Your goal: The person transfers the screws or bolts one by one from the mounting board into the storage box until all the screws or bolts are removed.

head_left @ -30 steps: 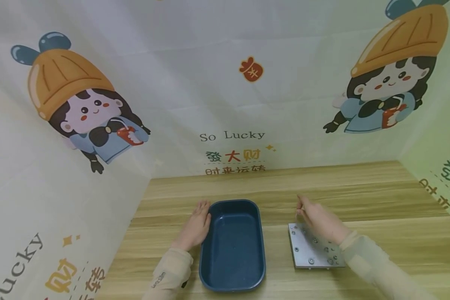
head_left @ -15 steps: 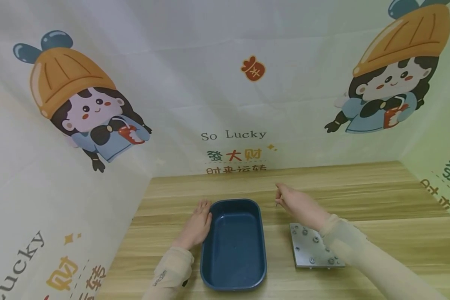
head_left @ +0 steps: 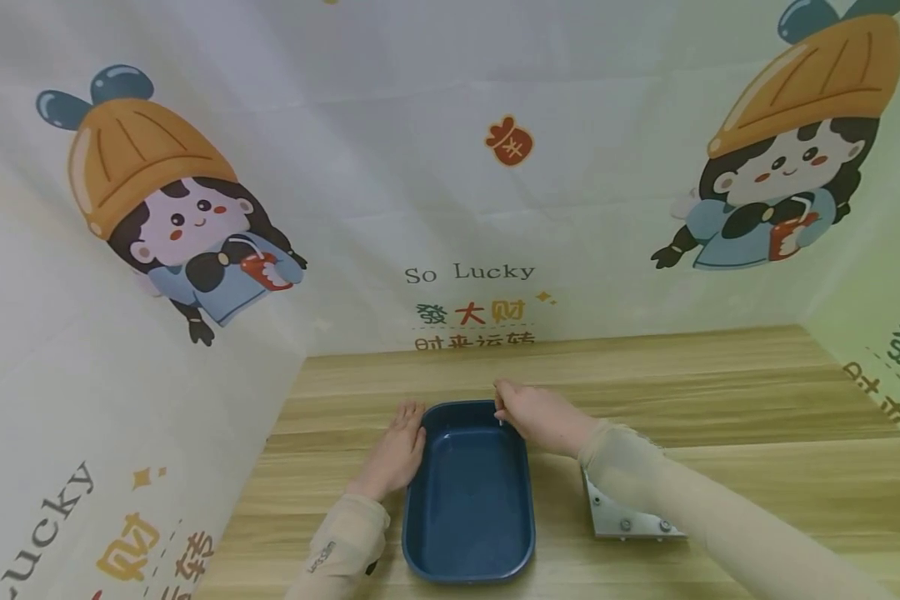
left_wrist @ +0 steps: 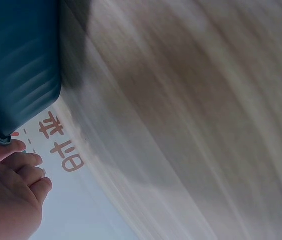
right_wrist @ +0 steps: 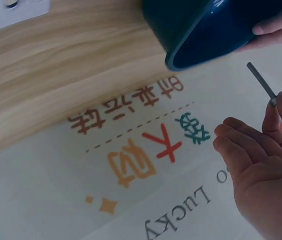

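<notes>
Blue tray: stands on the wood-grain counter, between the left sleeve and the metal plate.
Metal plate: lies to the tray's right, set with small fasteners, partly hidden by the right sleeve.
Left hand: holds the tray at its far-left rim, thumb over the edge.
Right hand: pinches a bolt by its head, thumb against finger.
Bolt: threaded shank pointing down at the tray's far end, not touching it.
Cloth backdrop: pale, printed with cartoon figures and "So Lucky".

Tray dark blue; screw silver-grey; tabletop wood-grained.
</notes>
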Available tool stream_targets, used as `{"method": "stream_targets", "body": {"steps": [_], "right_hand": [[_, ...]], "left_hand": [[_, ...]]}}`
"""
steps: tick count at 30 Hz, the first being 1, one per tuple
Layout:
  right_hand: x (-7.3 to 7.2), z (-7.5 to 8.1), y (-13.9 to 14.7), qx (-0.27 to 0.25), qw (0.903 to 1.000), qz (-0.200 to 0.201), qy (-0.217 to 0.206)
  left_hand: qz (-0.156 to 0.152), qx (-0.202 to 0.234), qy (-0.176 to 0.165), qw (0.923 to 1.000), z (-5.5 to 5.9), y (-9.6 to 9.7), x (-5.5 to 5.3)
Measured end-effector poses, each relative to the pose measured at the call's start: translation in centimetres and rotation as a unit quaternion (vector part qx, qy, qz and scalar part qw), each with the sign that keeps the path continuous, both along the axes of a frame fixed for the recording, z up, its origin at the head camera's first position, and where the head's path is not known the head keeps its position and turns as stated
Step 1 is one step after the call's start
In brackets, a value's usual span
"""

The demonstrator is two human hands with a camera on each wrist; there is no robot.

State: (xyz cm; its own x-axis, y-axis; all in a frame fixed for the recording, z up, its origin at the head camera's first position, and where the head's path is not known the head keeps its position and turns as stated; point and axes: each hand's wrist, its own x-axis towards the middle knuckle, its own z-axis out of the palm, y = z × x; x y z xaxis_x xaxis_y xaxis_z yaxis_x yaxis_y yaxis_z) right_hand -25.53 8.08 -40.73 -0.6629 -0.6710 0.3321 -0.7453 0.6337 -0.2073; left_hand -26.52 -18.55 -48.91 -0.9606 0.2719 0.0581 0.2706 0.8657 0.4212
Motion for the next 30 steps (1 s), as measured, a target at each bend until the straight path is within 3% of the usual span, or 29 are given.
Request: {"method": "stream_targets", "body": {"steps": [8,15,22,30], "right_hand": [[0.0,-1.0,-2.5,0.022,0.9986,0.022,-0.042],[0.4,-2.9,-4.7,0.084,0.9888,0.007,-0.123],[0.9,-4.2,-6.5,0.151,0.9813,-0.007,-0.119],[1.1,-5.1,-7.3,0.172,0.9789,-0.007,-0.109]], "left_hand": [[-0.004,0.004,0.001,1.0,0.0,0.0,0.1],[-0.007,0.005,-0.001,1.0,0.0,0.0,0.2],[-0.006,0.006,0.002,1.0,-0.1,0.0,0.1],[-0.003,0.008,0.001,1.0,-0.1,-0.1,0.0]]}}
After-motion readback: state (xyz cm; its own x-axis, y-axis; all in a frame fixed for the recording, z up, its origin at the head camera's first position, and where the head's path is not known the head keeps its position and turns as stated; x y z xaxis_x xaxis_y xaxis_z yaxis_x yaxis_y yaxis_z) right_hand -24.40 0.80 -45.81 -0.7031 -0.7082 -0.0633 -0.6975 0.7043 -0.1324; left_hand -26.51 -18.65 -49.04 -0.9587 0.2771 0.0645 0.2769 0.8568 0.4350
